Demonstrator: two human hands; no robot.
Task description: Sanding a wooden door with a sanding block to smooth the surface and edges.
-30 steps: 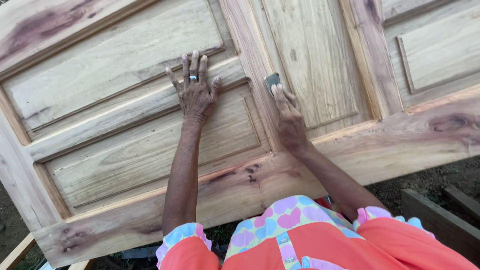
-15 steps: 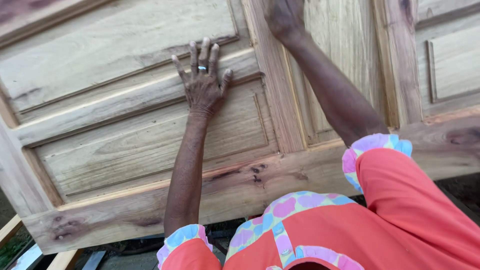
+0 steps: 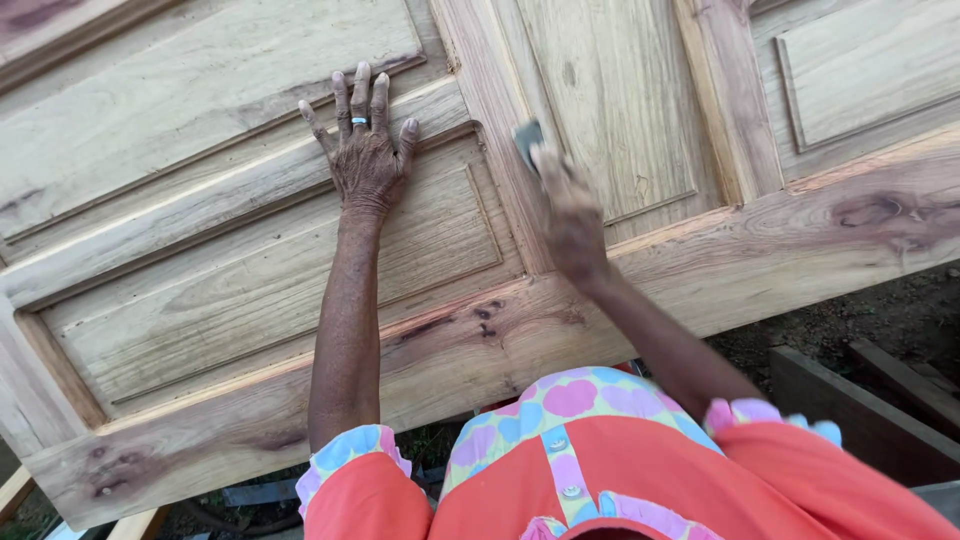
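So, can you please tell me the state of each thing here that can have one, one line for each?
left hand: flat on the wooden door, fingers spread, holding nothing
right hand: blurred, pressing a small grey sanding piece against the door
wooden door: bare, unpainted, lying tilted across supports

I see big panelled wooden door (image 3: 250,260) lying flat as work surface; left hand (image 3: 365,150) spread on it, right hand (image 3: 570,215) pressing grey sanding block (image 3: 527,135) on it.

An orange top with pastel heart-print cuffs and placket; a ring on the left hand (image 3: 365,160).
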